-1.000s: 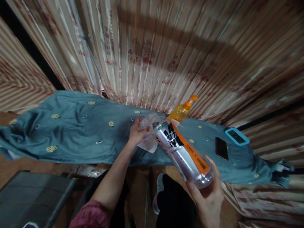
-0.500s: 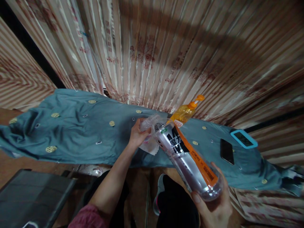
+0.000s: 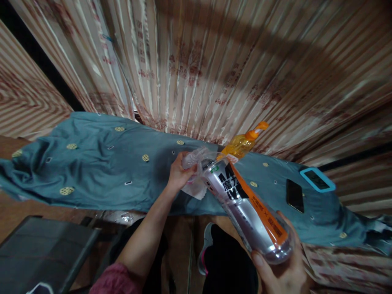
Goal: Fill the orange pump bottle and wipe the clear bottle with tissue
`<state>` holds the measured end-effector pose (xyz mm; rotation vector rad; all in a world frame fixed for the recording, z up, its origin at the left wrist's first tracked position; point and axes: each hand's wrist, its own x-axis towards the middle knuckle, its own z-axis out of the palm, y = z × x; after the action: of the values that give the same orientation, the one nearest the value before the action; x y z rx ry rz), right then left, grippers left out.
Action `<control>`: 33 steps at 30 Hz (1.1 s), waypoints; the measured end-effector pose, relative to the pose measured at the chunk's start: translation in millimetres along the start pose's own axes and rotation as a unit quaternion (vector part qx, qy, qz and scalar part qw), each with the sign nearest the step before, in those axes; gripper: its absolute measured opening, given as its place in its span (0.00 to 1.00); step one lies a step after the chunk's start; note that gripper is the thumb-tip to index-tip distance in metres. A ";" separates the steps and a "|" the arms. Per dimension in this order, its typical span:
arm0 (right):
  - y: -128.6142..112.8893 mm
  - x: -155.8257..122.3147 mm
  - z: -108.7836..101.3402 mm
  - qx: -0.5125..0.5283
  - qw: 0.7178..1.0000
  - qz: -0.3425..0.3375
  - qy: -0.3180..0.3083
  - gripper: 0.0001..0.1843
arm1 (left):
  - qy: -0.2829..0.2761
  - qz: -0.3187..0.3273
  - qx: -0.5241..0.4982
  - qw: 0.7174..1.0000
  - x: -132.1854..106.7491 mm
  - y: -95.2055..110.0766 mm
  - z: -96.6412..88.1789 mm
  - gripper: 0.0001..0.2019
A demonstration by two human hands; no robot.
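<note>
My right hand (image 3: 281, 271) grips the base of a large clear drink bottle (image 3: 245, 204) with a silver, black and orange label, tipped so its neck points away toward my left hand. My left hand (image 3: 179, 173) is closed round a small clear plastic cup or bag (image 3: 194, 160) at the bottle's mouth, over a white tissue-like piece (image 3: 192, 190). Both are held above a table covered by a teal cloth (image 3: 92, 171) with gold dots.
An orange-capped bottle of yellow liquid (image 3: 243, 143) stands just behind the tipped bottle. A black phone (image 3: 295, 196) and a blue-framed device (image 3: 317, 179) lie on the cloth at right. Striped curtains (image 3: 214, 61) hang behind. A dark flat case (image 3: 39, 249) sits low left.
My right hand has lowered and drawn the bottle's base down and to the right, tipping it more steeply. My left hand keeps its hold at the bottle's mouth.
</note>
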<state>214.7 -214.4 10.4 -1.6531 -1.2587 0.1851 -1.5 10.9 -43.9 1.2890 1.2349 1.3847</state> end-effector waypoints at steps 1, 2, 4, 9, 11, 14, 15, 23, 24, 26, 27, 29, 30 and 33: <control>1.7 -0.2 -0.4 -0.002 1.000 0.003 0.003 0.53 | 0.001 0.000 0.000 1.000 -0.1 -0.1 0.0 0.23; 2.7 -0.4 -0.6 -0.006 1.000 0.008 0.006 0.53 | 0.002 0.000 0.001 1.000 -0.2 -0.3 0.1 0.23; 3.9 -0.6 -0.7 -0.013 1.000 0.014 0.008 0.52 | 0.004 0.001 0.000 1.000 -0.4 -0.8 0.3 0.23; 9.1 -0.7 -3.1 -0.025 0.999 -0.031 -0.005 0.53 | 0.001 0.001 -0.010 1.000 -0.7 -1.1 0.2 0.23; 10.4 -0.6 -4.1 -0.039 0.998 -0.044 -0.002 0.53 | 0.001 0.002 -0.006 1.000 -0.8 -0.2 -0.3 0.23; 10.6 0.6 -4.1 -0.055 0.997 -0.060 0.003 0.54 | 0.003 0.004 0.000 1.000 -0.4 1.3 -1.0 0.23; 10.7 1.4 -3.8 -0.057 0.996 -0.066 0.003 0.54 | 0.004 0.005 0.001 1.000 -0.2 1.6 -1.0 0.23; 15.0 5.3 -1.8 -0.058 0.996 -0.073 0.010 0.55 | 0.006 0.004 0.001 1.000 1.7 0.4 -0.1 0.22; 14.9 5.0 -1.9 -0.056 0.996 -0.067 0.008 0.56 | 0.005 0.005 0.002 1.000 1.7 0.4 -0.2 0.22; 14.0 4.8 -2.2 -0.052 0.997 -0.060 0.004 0.57 | 0.004 0.003 0.002 1.000 1.6 0.5 -0.4 0.22; 13.4 4.9 -2.3 -0.049 0.997 -0.061 0.003 0.57 | 0.002 0.001 0.001 1.000 1.5 0.5 -0.5 0.22; 12.6 5.5 -2.6 -0.044 0.997 -0.062 0.002 0.57 | -0.001 -0.002 -0.002 1.000 1.2 0.2 -0.4 0.23; 12.7 5.8 -2.8 -0.042 0.997 -0.057 0.002 0.57 | -0.001 -0.003 -0.004 1.000 1.1 0.0 -0.4 0.23; 15.7 6.0 -3.6 -0.034 0.999 -0.042 0.002 0.57 | -0.001 -0.003 -0.010 1.000 0.6 -0.5 -0.4 0.24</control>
<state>229.7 -211.0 2.6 -1.6538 -1.3418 0.0878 -2.0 11.5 -44.3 1.2727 1.2198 1.3866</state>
